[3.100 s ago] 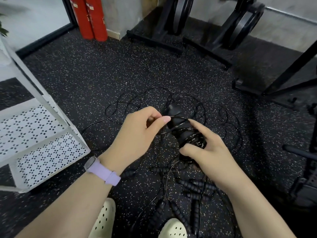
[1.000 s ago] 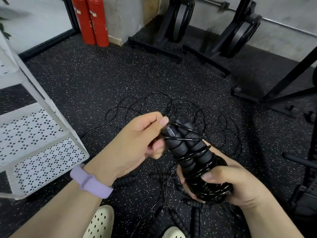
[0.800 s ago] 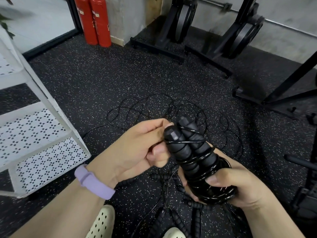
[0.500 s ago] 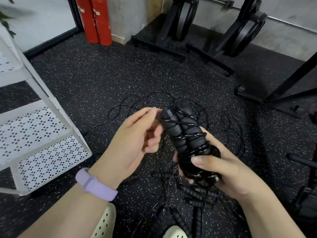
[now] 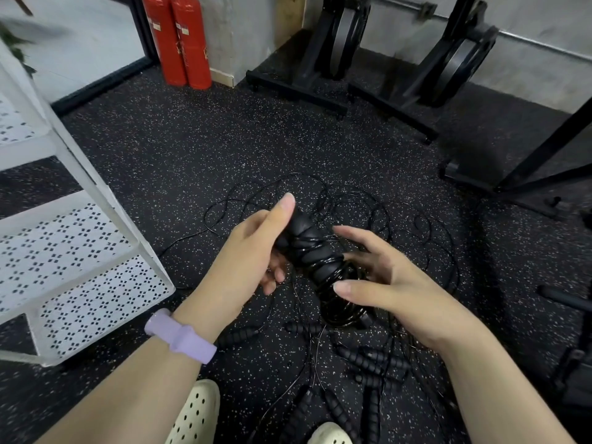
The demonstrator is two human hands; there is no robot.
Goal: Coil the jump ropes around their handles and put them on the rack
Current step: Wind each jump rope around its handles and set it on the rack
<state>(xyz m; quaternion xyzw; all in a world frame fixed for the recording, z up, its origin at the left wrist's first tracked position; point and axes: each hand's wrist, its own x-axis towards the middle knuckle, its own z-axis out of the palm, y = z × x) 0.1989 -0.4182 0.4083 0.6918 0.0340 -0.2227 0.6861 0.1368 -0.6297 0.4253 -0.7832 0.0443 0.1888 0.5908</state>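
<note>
We have the coiled jump rope bundle [image 5: 315,261] held up over the floor [image 5: 198,161], roughly mid-frame, above the loose rope tangle [image 5: 346,203] that spreads toward the far side of the floor. Left hand [image 5: 253,254] grips the top of the paired handles, fingers curled round them, thumb up along the side. Right hand [image 5: 387,283] is open, fingers spread and relaxed next to the lower coils; we can't tell if the fingertips actually touch the wire. Main risk as we see it: the wraps are thin, slick-looking cable on ribbed foam, and with the right hand off them nothing pins the last turns, so the coil can spring loose and unwind from the bottom. We can't see whether the free end is tucked. Second risk: strands may run from the bundle down into the tangle; if it's lifted toward the rack [image 5: 80,251] at the floor's left edge, a snagged strand could drag other ropes along or strip wraps off. Third: spare handles [image 5: 368,360] lie on the floor near the shoes [image 5: 195,415], right at the near edge, so a step toward the rack could roll on one or catch a loop. Also, the rack shelf is perforated sheet with open sides, so a loose bundle could uncoil or slide off there.
</note>
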